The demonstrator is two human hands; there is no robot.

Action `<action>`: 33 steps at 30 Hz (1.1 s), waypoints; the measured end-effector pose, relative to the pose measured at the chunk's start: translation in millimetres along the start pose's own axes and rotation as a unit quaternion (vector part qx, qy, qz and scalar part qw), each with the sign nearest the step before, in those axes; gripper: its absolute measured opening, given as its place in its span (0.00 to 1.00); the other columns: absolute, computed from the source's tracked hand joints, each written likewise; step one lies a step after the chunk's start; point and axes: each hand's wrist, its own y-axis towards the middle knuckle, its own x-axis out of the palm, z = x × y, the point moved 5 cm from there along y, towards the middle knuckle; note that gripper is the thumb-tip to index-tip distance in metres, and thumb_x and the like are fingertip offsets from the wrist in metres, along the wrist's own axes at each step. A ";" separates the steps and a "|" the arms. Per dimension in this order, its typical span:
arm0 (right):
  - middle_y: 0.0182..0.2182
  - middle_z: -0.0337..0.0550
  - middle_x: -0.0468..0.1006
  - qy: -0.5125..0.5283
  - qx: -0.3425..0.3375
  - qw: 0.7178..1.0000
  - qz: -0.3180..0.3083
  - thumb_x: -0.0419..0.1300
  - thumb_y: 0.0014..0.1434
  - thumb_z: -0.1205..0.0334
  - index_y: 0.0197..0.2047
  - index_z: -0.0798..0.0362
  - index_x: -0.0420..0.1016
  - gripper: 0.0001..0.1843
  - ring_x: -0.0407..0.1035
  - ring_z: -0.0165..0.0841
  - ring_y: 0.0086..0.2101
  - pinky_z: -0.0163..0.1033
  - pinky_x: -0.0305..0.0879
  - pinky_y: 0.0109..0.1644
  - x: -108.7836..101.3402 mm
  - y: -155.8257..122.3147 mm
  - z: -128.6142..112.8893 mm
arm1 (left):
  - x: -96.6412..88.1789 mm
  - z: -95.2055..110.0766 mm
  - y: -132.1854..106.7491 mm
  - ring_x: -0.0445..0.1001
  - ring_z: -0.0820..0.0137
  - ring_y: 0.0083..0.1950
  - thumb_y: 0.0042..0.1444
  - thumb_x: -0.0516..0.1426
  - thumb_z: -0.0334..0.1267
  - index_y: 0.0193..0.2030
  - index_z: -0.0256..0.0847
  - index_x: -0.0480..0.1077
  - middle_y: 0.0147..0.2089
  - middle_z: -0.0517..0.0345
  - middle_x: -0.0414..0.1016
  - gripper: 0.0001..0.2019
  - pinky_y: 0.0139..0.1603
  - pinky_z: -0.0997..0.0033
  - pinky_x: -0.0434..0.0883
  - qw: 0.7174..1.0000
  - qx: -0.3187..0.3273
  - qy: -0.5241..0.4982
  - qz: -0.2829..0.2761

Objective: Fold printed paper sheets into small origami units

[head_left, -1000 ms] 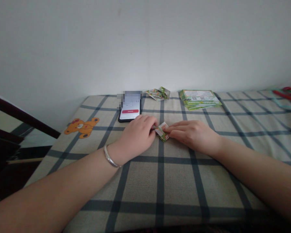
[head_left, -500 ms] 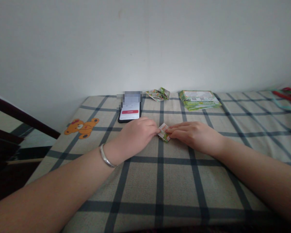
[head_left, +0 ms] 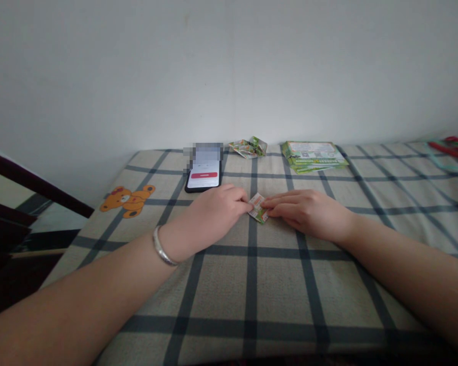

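A small folded piece of printed paper (head_left: 258,207), white, green and orange, lies on the checked cloth between my two hands. My left hand (head_left: 225,203), with a silver bangle at the wrist, has its fingers pressed together on the paper's left corner. From the other side, my right hand (head_left: 303,208) grips the right edge with its fingertips. The thumbs are partly hidden. Beyond my hands, near the wall, sit folded paper pieces (head_left: 249,147) with similar print. A stack of printed leaflets (head_left: 315,155) lies to their right.
A phone (head_left: 204,173) with a lit screen lies just behind my left hand. The checked tablecloth (head_left: 221,295) covers the table, with a bear picture (head_left: 127,201) at the left. Red and green items (head_left: 456,147) are at the far right. A white wall (head_left: 229,71) rises behind.
My left fingers have shifted slightly on the paper's left corner, and the paper appears a little flatter. My right hand stays almost in place.
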 end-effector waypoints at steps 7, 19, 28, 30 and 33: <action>0.46 0.49 0.80 -0.042 0.018 0.999 0.000 0.52 0.61 0.74 0.43 0.54 0.79 0.15 0.75 0.35 0.45 0.39 0.73 0.49 2.6 0.4 -0.1 | -7.1 16.4 -4.3 0.72 0.63 0.47 0.63 0.50 0.29 0.47 0.35 0.73 0.47 0.48 0.72 0.12 0.47 0.62 0.72 0.998 0.016 0.057 -0.030; 0.47 0.47 0.80 -0.014 0.034 0.999 0.020 0.54 0.59 0.73 0.45 0.53 0.78 0.15 0.75 0.35 0.45 0.41 0.72 0.51 2.0 -2.7 3.6 | -11.3 11.5 -5.7 0.71 0.62 0.53 0.62 0.50 0.32 0.51 0.41 0.73 0.52 0.49 0.72 0.14 0.56 0.57 0.70 0.999 0.023 -0.035 -0.033; 0.47 0.54 0.78 -0.057 0.071 0.995 0.050 0.53 0.62 0.68 0.53 0.58 0.72 0.17 0.71 0.39 0.48 0.45 0.70 0.52 10.7 5.4 -1.3 | -6.7 8.8 -4.7 0.67 0.61 0.60 0.58 0.53 0.28 0.50 0.42 0.72 0.58 0.51 0.69 0.15 0.62 0.57 0.65 0.998 0.025 -0.049 -0.020; 0.46 0.54 0.78 -0.068 0.077 0.993 0.052 0.53 0.62 0.68 0.51 0.59 0.73 0.16 0.71 0.40 0.47 0.45 0.70 0.52 10.8 7.1 -3.1 | -6.4 7.3 -4.1 0.67 0.61 0.59 0.57 0.53 0.28 0.50 0.42 0.72 0.57 0.51 0.70 0.16 0.62 0.57 0.65 0.998 0.023 -0.050 -0.019; 0.44 0.55 0.78 -0.089 0.085 0.991 0.055 0.53 0.61 0.66 0.47 0.60 0.74 0.14 0.71 0.40 0.44 0.45 0.70 0.50 9.6 9.3 -4.4 | -6.1 6.0 -2.9 0.68 0.62 0.57 0.56 0.53 0.27 0.50 0.42 0.72 0.55 0.52 0.71 0.16 0.61 0.57 0.67 0.998 0.024 -0.054 -0.021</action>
